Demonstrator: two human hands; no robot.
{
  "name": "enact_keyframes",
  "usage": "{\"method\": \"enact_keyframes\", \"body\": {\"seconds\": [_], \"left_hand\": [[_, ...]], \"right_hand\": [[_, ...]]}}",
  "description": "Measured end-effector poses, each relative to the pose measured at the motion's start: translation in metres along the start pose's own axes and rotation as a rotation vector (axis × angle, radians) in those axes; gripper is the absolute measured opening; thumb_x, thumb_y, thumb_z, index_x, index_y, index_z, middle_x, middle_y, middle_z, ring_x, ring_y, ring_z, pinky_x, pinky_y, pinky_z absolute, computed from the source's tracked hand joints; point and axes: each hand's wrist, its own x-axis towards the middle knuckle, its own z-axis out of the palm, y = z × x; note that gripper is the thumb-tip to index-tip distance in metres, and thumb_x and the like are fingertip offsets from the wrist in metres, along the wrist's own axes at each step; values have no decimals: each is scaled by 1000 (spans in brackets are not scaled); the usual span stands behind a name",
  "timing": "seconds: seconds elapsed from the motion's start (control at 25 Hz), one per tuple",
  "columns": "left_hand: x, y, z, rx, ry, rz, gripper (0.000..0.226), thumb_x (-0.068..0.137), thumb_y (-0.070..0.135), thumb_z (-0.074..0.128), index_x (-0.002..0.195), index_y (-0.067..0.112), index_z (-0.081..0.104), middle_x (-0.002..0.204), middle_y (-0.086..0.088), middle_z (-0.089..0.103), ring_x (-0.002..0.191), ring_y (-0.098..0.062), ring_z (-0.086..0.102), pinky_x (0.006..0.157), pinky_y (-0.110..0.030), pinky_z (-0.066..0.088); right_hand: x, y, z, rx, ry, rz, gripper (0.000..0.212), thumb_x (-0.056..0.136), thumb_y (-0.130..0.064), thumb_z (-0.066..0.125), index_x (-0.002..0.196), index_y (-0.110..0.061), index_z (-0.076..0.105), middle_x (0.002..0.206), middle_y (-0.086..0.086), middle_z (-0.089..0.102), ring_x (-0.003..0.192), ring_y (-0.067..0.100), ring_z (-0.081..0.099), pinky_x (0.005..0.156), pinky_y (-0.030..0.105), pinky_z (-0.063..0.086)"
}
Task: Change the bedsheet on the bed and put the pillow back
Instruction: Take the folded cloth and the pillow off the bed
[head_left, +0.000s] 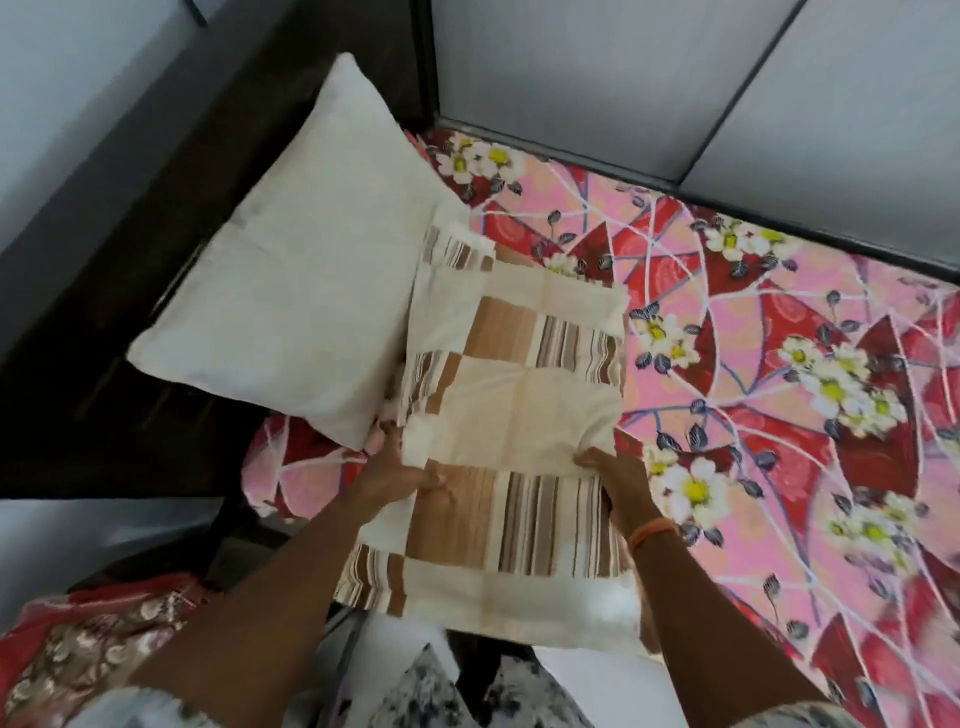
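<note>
A cream pillow with brown striped patches (514, 410) is held over the near edge of the bed. My left hand (400, 467) grips its left side and my right hand (613, 473) grips its right side. Its far end rests against a plain white pillow (296, 270) that leans on the dark headboard (104, 218). The bed is covered by a pink and red floral bedsheet (779, 415), spread flat out to the wall side.
A grey wall (675, 78) borders the bed's far side. A red and brown patterned cloth (88, 639) lies bunched at the lower left, beside the bed. Open sheet stretches to the right of the pillows.
</note>
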Motion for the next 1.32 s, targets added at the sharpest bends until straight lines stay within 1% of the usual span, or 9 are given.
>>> {"method": "enact_keyframes", "body": {"seconds": [0.12, 0.24, 0.32, 0.52, 0.6, 0.76, 0.88, 1.04, 1.32], "left_hand": [[22, -39, 44, 37, -42, -144, 100, 66, 54, 84, 141, 10, 35, 141, -7, 44, 122, -20, 47, 98, -32, 46], [52, -54, 69, -163, 92, -124, 128, 48, 65, 89, 144, 15, 21, 139, -2, 40, 126, -21, 44, 105, -37, 45], [65, -60, 77, -266, 151, -127, 143, 36, 69, 91, 147, 23, 14, 143, 1, 42, 130, -24, 45, 105, -43, 46], [41, -42, 53, -388, 130, -89, 75, 59, 40, 91, 119, 8, 61, 117, -6, 67, 112, -27, 63, 95, -40, 52], [7, -17, 54, -359, 146, -14, 54, 62, 33, 90, 105, 11, 66, 106, -6, 71, 102, -27, 67, 93, -43, 54], [-63, 40, 96, -298, 161, 122, 49, 70, 20, 86, 109, 2, 61, 103, -10, 68, 95, -27, 67, 74, -31, 54], [-114, 71, 154, -194, 163, 222, 33, 79, 9, 79, 106, 2, 61, 98, -10, 64, 89, -24, 62, 74, -30, 48], [-175, 118, 255, -58, 115, 399, 44, 75, 19, 79, 114, 7, 62, 102, -10, 69, 88, -27, 66, 72, -32, 53], [-291, 205, 520, 163, -45, 699, 52, 75, 23, 80, 119, 7, 57, 107, -8, 67, 93, -29, 64, 72, -31, 48]], "right_hand": [[13, 53, -23, 3, 51, 56, 1, 84, -1, 68, 85, -2, 68, 67, -1, 71, 60, 12, 66, 53, 19, 50], [40, 87, -23, 109, 23, 36, 65, 77, -25, 83, 132, -6, 52, 112, 7, 72, 98, 24, 71, 78, 36, 59], [47, 98, -19, 158, 1, -15, 63, 81, -18, 79, 136, -10, 50, 122, 11, 67, 108, 31, 67, 88, 47, 57], [9, 60, -23, 143, 52, -61, 38, 85, 1, 67, 121, -7, 61, 112, 12, 70, 98, 31, 68, 84, 42, 58], [-18, 35, -42, 149, 70, -117, 38, 84, 5, 65, 120, -6, 63, 110, 11, 71, 96, 29, 67, 77, 34, 58], [-94, -7, -101, 157, 183, -231, 39, 84, 11, 58, 118, -7, 64, 96, 7, 69, 80, 21, 65, 61, 20, 55], [-142, -14, -168, 199, 282, -260, 36, 86, 10, 57, 119, -3, 63, 103, 13, 67, 86, 25, 63, 72, 28, 55], [-198, -5, -286, 306, 423, -308, 28, 87, 9, 57, 112, 0, 65, 95, 12, 68, 79, 24, 64, 73, 32, 55], [-290, 53, -550, 539, 682, -397, 33, 88, 3, 57, 119, -5, 67, 105, 15, 72, 94, 32, 69, 85, 42, 57]]}}
